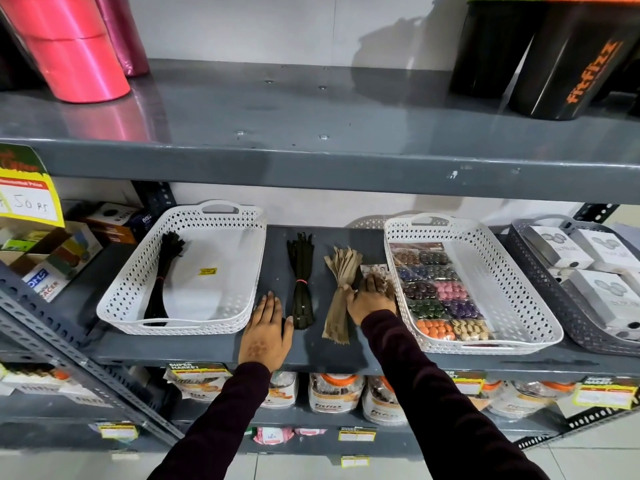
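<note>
On the grey shelf (277,348) two zipper bundles lie side by side, a dark green one (302,278) and a tan one (341,289). My left hand (266,332) rests flat on the shelf, fingers straight, between the left white basket (180,268) and the green bundle. That basket holds a black zipper bundle (162,275). My right hand (370,299) lies over a small clear packet (375,270) beside the tan bundle, fingers bent on it. The right white basket (471,282) holds packets of coloured buttons (436,292).
A grey basket (540,282) with white boxes stands at far right. Cardboard boxes sit at far left. The shelf above carries pink ribbon rolls (72,53) and black shakers (561,60). Jars fill the shelf below.
</note>
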### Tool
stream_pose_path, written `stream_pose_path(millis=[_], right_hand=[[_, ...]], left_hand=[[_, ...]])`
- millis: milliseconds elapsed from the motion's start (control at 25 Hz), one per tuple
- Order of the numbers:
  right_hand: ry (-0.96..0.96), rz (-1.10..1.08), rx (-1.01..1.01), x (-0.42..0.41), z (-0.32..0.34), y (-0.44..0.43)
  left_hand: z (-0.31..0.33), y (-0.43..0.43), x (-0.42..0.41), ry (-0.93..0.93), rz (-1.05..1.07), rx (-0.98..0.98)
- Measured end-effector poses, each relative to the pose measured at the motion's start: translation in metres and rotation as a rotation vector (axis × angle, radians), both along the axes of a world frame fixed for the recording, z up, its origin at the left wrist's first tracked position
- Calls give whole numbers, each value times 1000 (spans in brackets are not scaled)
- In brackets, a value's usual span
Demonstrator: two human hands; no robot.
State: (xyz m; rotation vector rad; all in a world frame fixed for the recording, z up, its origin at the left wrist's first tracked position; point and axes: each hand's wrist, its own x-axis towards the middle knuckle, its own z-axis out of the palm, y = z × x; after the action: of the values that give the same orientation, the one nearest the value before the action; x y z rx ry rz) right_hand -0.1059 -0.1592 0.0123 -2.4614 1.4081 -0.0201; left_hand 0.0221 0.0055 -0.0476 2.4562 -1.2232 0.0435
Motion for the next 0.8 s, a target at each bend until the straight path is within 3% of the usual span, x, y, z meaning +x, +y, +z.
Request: stream_pose_path(millis=[120,280,800], right_hand=[[-97,68,-143,19,0,4],[49,141,2,46,-4,23],[248,241,-27,95,12,1]], left_hand=[[-2,0,1,-15,-6,11],[0,1,1,-29,-11,22],[-5,20,-2,-72,-56,25]])
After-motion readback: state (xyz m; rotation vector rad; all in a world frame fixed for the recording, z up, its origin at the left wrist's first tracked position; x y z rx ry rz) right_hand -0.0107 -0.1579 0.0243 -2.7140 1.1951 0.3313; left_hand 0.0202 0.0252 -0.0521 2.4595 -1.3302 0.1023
